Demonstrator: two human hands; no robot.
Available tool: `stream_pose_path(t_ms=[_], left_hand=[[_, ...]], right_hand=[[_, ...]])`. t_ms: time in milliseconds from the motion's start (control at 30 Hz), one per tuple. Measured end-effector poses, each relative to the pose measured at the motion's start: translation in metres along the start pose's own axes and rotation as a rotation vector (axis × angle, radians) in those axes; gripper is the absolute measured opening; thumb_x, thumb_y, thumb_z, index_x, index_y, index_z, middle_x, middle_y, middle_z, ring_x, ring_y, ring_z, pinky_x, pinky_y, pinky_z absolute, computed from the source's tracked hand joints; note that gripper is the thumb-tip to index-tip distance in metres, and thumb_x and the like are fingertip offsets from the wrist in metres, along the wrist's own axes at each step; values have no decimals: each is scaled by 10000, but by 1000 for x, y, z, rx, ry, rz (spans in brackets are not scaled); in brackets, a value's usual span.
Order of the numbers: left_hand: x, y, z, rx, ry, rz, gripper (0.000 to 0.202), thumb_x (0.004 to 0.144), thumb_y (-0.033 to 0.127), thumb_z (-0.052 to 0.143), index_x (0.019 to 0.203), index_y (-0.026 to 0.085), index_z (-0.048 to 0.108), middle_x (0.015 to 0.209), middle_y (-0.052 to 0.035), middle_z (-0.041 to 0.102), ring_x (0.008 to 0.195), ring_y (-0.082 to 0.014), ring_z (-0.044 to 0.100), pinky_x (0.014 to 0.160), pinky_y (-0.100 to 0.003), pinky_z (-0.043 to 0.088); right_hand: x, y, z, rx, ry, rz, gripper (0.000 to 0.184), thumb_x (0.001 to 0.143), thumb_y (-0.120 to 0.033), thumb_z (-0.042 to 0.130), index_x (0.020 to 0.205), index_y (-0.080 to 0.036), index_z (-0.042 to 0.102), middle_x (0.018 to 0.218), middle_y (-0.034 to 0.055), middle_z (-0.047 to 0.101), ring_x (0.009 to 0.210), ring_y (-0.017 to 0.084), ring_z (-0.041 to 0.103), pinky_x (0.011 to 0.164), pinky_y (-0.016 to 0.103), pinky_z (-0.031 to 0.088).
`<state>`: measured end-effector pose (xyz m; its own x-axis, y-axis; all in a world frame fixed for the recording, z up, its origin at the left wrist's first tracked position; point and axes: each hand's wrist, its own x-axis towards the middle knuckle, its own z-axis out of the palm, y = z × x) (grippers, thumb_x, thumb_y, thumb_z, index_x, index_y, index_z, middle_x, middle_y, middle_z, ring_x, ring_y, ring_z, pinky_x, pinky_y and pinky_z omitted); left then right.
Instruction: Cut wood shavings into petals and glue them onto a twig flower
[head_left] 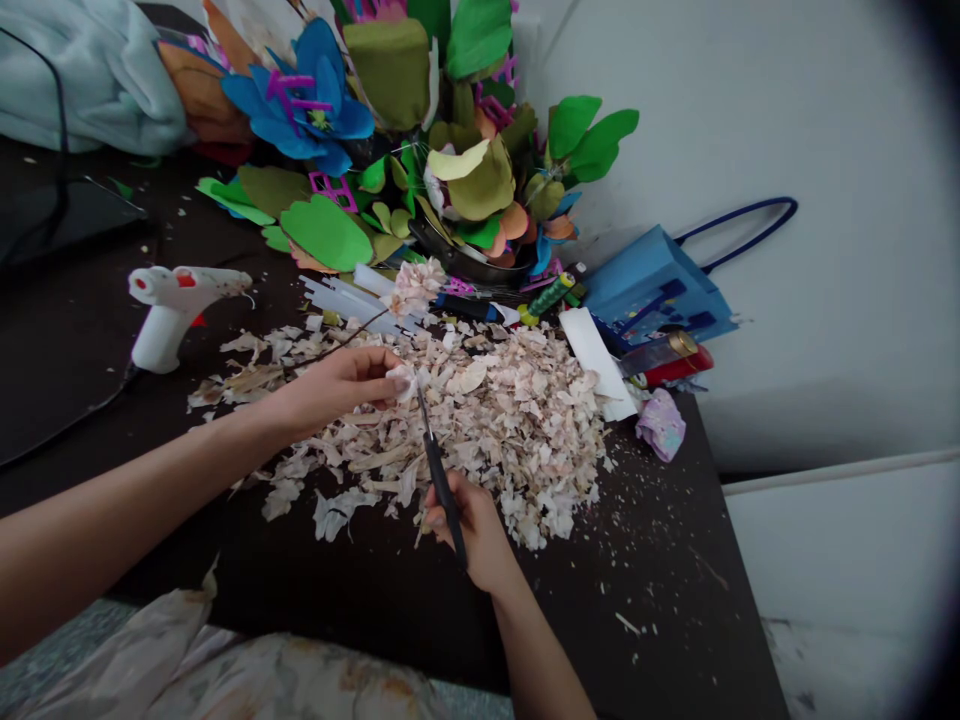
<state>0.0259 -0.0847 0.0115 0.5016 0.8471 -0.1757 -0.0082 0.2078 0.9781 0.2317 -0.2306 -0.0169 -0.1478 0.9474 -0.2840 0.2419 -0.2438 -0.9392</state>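
Observation:
My left hand (358, 382) pinches a small pale petal piece (402, 380) between thumb and fingertips. Closed around black-handled scissors (438, 475) is my right hand (472, 525), lower and to the right. The scissor blades point up and reach the edge of the pale piece; whether they are cutting into it I cannot tell. Under both hands spreads a heap of dry, pale pink and beige petals (517, 420). Just beyond my left hand, a pale pink flower cluster (416, 287) tops a thin dark stem.
A white glue gun (176, 305) stands at left, its cord running off the table. Translucent glue sticks (352, 300) lie behind the heap. Colourful felt-like flowers and leaves (330, 232) fill the back. A blue bag (652, 280) leans near the wall, beside a white strip (596, 360).

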Motion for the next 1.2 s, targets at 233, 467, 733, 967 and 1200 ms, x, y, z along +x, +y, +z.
stream_pose_path(t_ms=[233,467,733,967,1200], left_hand=[[-1,0,-3,60,-16,26,216,781,398,714,799,208,612,684,0,616,592,-125,548,548,-229,409],[0,0,-6,145,-31,27,250,827,408,668,932,198,582,786,3,661,678,-123,603,613,-229,466],[0,-1,-7,176,-7,74,255,833,392,667,943,188,561,777,6,633,672,-112,575,584,-214,440],[0,0,-8,192,17,84,247,820,375,677,930,187,561,770,-1,637,706,-123,592,623,-222,451],[-2,6,-6,153,15,8,217,824,379,672,887,194,577,720,12,635,601,-104,549,512,-202,399]], right_hand=[[0,1,-2,-8,-5,3,241,811,-401,680,797,-196,554,645,-19,565,556,130,493,540,232,377],[0,-3,-4,-60,5,13,188,800,-322,687,782,-192,553,657,-12,601,569,137,540,558,233,389],[-2,-4,-4,-93,12,14,244,795,-375,715,791,-199,545,656,-7,634,570,157,582,555,242,407],[1,-6,-6,-194,54,-3,270,782,-408,727,773,-207,548,667,10,659,596,180,605,584,264,424],[0,5,-4,-156,59,-48,244,801,-403,684,835,-211,539,724,17,641,608,165,601,568,254,450]])
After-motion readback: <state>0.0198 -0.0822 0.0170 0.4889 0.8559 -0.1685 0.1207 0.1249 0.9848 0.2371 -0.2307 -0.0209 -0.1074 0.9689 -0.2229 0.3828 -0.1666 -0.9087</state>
